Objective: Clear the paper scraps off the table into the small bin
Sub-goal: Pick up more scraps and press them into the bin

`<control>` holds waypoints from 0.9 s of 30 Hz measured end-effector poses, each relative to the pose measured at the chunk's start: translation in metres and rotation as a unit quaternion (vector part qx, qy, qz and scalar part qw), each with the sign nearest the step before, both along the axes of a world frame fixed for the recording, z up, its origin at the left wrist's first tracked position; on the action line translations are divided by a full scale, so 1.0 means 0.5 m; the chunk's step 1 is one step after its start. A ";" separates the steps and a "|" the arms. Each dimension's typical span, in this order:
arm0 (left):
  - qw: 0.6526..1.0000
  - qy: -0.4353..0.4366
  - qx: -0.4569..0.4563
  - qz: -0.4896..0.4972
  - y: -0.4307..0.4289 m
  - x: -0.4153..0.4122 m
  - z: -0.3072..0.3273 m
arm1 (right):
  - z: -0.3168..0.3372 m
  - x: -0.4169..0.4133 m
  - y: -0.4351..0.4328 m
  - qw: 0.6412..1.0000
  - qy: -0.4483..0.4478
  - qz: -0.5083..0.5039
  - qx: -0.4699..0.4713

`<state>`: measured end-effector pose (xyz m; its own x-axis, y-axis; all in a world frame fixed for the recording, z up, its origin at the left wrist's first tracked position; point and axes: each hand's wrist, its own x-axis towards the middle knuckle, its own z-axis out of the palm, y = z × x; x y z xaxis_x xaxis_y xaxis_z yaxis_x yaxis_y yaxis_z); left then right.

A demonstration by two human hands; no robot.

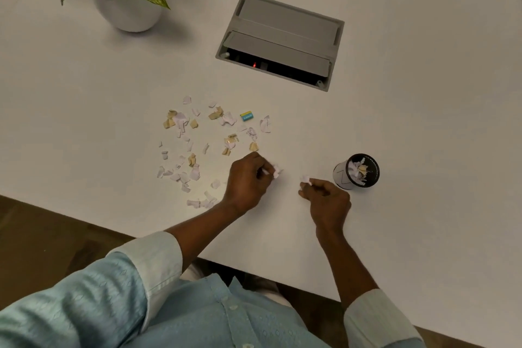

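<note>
Many torn white and tan scraps (pixel 194 173) (left hand (pixel 248 181), right hand (pixel 329 200) each pinching one)

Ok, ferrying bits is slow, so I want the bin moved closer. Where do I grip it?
I'd grip the small bin round its white side wall, coming from beside the right hand: it stands upright, cylindrical, and its open top is full of scraps.

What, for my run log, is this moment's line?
left hand: pinches white scraps | right hand: pinches small scrap | small bin: partly filled | table: many scattered scraps
</note>
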<state>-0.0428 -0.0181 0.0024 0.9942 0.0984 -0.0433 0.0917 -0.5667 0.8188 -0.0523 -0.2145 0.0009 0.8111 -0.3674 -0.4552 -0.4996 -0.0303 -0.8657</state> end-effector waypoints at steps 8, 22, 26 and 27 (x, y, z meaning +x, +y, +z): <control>0.997 -0.017 -0.071 -0.037 -0.185 0.081 0.042 | 0.065 0.042 -0.129 0.994 -0.014 -0.103 -0.028; 0.989 0.051 0.016 -0.139 -0.382 0.178 0.000 | 0.028 0.115 -0.242 0.970 0.026 -0.034 -0.241; 0.989 0.047 0.024 -0.136 -0.390 0.180 0.000 | 0.033 0.112 -0.244 0.956 0.027 -0.029 -0.290; 0.989 0.051 0.023 -0.140 -0.391 0.181 0.000 | 0.032 0.112 -0.245 0.954 0.024 -0.027 -0.297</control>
<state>0.0478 -0.2135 0.0026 0.9733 -0.1768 -0.1465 0.0060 -0.6181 0.7861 0.0035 -0.3369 0.0169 0.7674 -0.6121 -0.1909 -0.5532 -0.4815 -0.6798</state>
